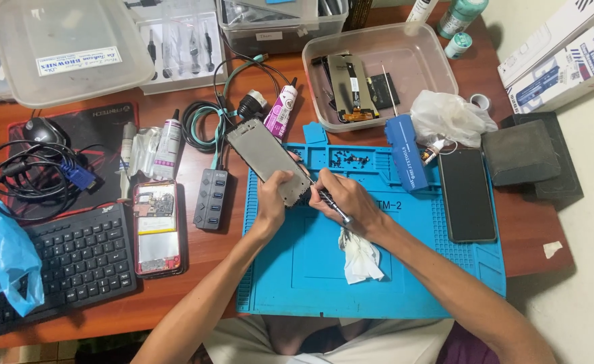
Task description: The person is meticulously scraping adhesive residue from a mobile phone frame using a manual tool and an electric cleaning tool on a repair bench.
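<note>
frame: we've got the phone frame (268,160) in our left hand (273,199), which is wrapped round its lower end. It's tilted up and away over the top left of the blue mat (310,269).
look: bare grey metal plate, long and flat, no screen on it, looks stripped.
right hand: our right hand (345,199) is pinched round a small screwdriver (329,205), with the tip down at the bottom edge of the frame.
step: looks to us like we're working a screw or scraping at that bottom edge, can't tell which from here.
next move: our guess is it needs a steady tip and the frame held dead still, since it's a tiny spot.
under the hands: a crumpled white tissue (361,256) lies on the mat just below the right wrist.
mat tray: a scatter of screws (349,160) sits in the mat's top pocket, close to the work.
further out: a black phone (466,195) lies right of the mat, and an opened red phone (156,228) sits left on the tabletop (202,269) by the keyboard (68,263).
</note>
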